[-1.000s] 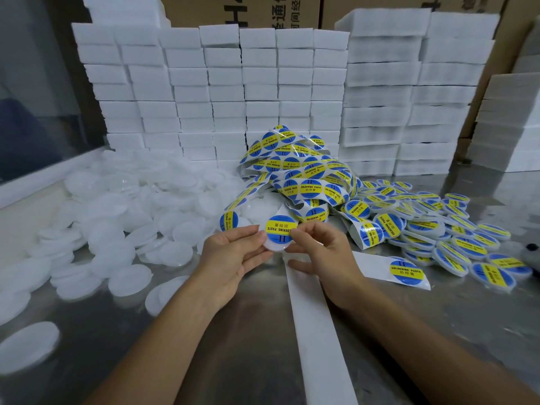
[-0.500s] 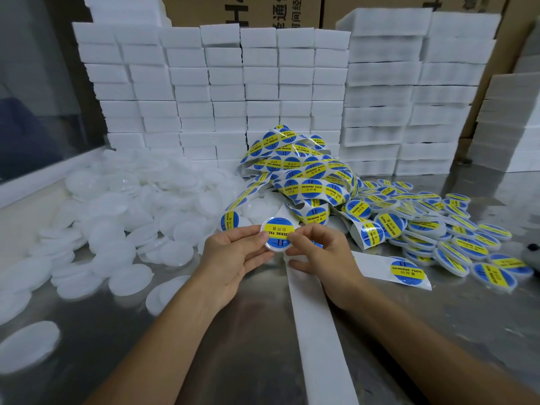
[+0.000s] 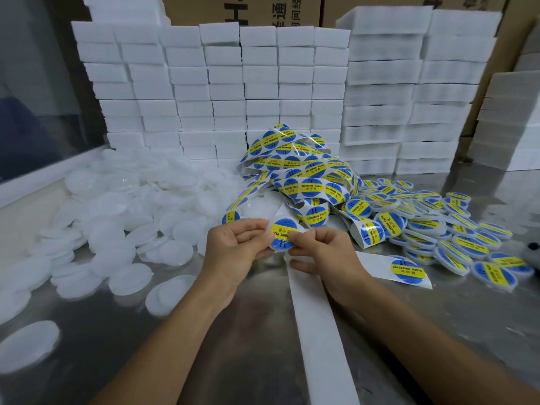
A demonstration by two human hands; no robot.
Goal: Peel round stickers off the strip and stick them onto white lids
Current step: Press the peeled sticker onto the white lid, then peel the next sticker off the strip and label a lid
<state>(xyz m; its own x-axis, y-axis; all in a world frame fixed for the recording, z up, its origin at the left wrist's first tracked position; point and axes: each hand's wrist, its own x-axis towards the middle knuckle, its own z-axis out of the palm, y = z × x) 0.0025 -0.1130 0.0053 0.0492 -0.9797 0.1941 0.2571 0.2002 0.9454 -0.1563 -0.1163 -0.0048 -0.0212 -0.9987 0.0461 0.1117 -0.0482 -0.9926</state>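
At mid-frame both hands meet over a steel worktop (image 3: pixel 239 355). The left hand (image 3: pixel 233 252) has its fingers curled round the rim of a white lid (image 3: pixel 273 248), and the right hand (image 3: pixel 324 258) pinches the lid's right edge, thumb on the round blue-and-yellow sticker (image 3: pixel 282 233) that covers its face. The lid is tilted up toward the camera; the sticker's yellow band runs from upper left to lower right, its print partly hidden by the thumb.

Open worktop lies only in the lower part of the frame, between and below the forearms. A bare white backing strip (image 3: pixel 318 331) crosses it, its long axis running from under the right hand down to the bottom edge. A second strip end (image 3: pixel 388 268) with one sticker lies just right of the right hand.

Left of the hands, a heap of plain white lids (image 3: pixel 125 211) spreads to the frame's left edge. Just behind the hands rises a tangled coil of sticker strip (image 3: pixel 301 171), and to the right a pile of labelled lids (image 3: pixel 450 232) reaches toward the right edge. Stacked white foam blocks (image 3: pixel 233 83) wall off the back, with cardboard boxes (image 3: pixel 263 10) behind them.
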